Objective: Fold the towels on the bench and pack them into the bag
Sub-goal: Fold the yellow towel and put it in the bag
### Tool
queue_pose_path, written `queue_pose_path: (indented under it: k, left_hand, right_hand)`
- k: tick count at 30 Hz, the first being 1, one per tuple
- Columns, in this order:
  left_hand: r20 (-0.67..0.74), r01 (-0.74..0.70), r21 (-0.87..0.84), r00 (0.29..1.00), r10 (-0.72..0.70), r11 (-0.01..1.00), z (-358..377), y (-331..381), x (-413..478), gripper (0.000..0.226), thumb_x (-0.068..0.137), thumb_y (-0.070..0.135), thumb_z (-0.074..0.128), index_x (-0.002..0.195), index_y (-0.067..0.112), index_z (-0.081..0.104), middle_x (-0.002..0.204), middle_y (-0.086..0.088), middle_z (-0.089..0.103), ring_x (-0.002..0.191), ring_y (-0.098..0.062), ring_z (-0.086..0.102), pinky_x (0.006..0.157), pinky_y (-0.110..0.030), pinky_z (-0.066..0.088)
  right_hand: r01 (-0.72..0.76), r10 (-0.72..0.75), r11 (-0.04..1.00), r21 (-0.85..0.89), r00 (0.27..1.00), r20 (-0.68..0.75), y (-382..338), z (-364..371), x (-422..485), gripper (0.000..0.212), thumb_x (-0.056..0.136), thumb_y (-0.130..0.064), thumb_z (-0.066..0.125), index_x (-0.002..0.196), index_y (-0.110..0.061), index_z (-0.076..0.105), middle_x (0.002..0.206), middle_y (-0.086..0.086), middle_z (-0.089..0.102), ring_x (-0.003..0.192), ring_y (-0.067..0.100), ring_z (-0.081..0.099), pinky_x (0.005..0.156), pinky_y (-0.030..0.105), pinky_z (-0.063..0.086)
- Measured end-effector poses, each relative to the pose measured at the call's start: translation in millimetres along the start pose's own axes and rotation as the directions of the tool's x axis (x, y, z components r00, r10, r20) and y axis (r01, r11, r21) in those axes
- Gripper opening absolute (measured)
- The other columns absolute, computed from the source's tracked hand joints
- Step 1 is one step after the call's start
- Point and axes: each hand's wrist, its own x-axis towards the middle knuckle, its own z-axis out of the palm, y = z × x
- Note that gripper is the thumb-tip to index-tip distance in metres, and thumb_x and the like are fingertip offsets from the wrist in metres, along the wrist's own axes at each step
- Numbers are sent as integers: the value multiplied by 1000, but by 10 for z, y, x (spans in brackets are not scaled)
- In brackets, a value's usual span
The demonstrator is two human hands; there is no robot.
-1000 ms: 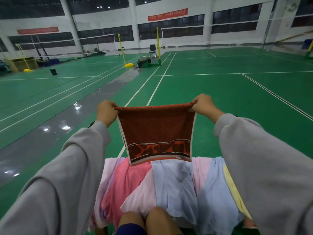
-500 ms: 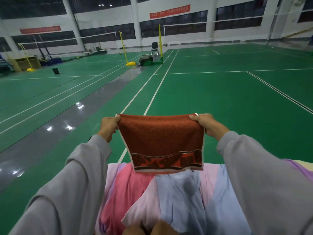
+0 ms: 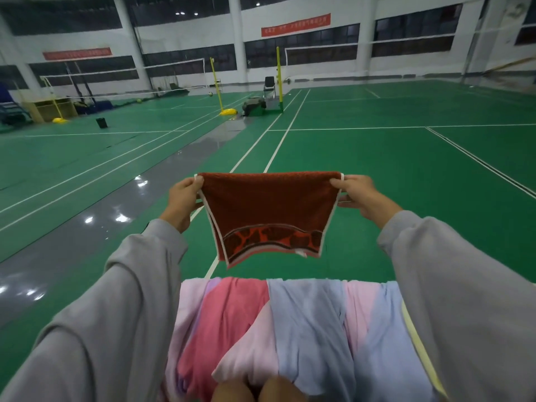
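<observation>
A dark red towel (image 3: 269, 210) with an orange patterned band near its lower edge hangs in the air in front of me, folded over at the top. My left hand (image 3: 184, 198) pinches its top left corner and my right hand (image 3: 358, 195) pinches its top right corner. Below it, several pink, red-pink and pale blue towels (image 3: 290, 329) lie spread side by side over the bench, whose surface is hidden beneath them. No bag is in view.
My knees (image 3: 255, 391) show at the bottom edge under the spread towels. Green court floor (image 3: 377, 175) with white lines stretches ahead, with a grey strip on the left. Yellow net posts (image 3: 279, 79) and a chair stand far off.
The red towel has swung away from the spread towels and now hangs clear of them. Both hands still hold its top corners, a little wider apart.
</observation>
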Motion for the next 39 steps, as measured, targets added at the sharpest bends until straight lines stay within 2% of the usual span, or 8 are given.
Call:
queue_pose_path:
  k: [4, 7, 11, 13, 15, 19, 26, 39]
  left_hand:
    - [53, 83, 67, 995, -86, 994, -146, -243, -348, 22, 104, 22, 55, 108, 5, 69, 101, -11, 70, 86, -22, 66, 84, -37, 55]
    - [163, 186, 174, 963, -215, 967, -345, -627, -722, 16, 103, 22, 57, 95, 13, 68, 91, -12, 69, 70, -17, 67, 73, -30, 55]
    - [389, 281, 479, 781, -488, 831, -752, -1205, -1104, 15, 97, 20, 68, 94, 5, 71, 77, -10, 65, 63, -16, 63, 64, -29, 53]
    - [428, 320, 590, 654, -623, 741, -822, -1385, -1273, 17, 89, 20, 73, 86, 4, 67, 66, -6, 60, 56, -15, 57, 60, -27, 51]
    - [401, 319, 660, 616, -678, 680, -796, -1495, -1372, 32, 84, 24, 74, 97, -5, 69, 76, -13, 63, 65, -20, 60, 65, -30, 54]
    - [343, 280, 671, 704, -623, 686, -703, -1512, -1395, 33, 96, 22, 69, 109, -8, 69, 91, -19, 69, 77, -27, 65, 84, -42, 59]
    - [173, 221, 551, 913, -369, 805, -544, -1402, -1213, 21, 102, 20, 61, 95, 2, 67, 82, -14, 64, 56, -21, 62, 52, -26, 55]
    - [29, 228, 566, 955, -295, 792, -196, -1904, -591, 33, 101, 26, 59, 72, 13, 62, 68, -9, 60, 58, -28, 61, 45, -26, 47]
  right_hand:
    - [-91, 99, 993, -75, 989, 109, 301, -144, -368, 12, 90, -21, 76, 97, -14, 68, 95, 5, 71, 78, 23, 66, 89, 44, 56]
    - [-162, 205, 967, -197, 954, 218, 706, -264, -687, 18, 89, -19, 75, 101, -8, 68, 98, 13, 72, 84, 28, 68, 94, 46, 54]
    - [-274, 478, 837, -475, 789, 387, 1227, -453, -1096, 29, 89, -23, 76, 111, -6, 69, 99, 8, 74, 89, 25, 71, 91, 41, 55]
    - [-289, 615, 726, -624, 679, 401, 1421, -467, -1269, 33, 89, -22, 77, 116, -4, 68, 107, 5, 74, 96, 26, 74, 96, 44, 55]
    - [-270, 668, 661, -700, 637, 386, 1554, -428, -1388, 35, 90, -23, 76, 119, -5, 67, 112, 5, 74, 99, 26, 75, 97, 44, 55]
    - [-231, 638, 669, -706, 666, 387, 1540, -323, -1428, 34, 93, -26, 73, 118, -5, 67, 109, 7, 75, 94, 24, 74, 95, 41, 55]
    - [-173, 350, 804, -568, 911, 218, 1455, -239, -1079, 19, 95, -28, 71, 101, -10, 71, 102, 11, 74, 79, 26, 75, 67, 31, 56]
    - [-188, 275, 731, -656, 961, 31, 1876, 103, -393, 25, 94, -32, 69, 88, -7, 72, 79, 11, 73, 61, 25, 72, 50, 26, 53]
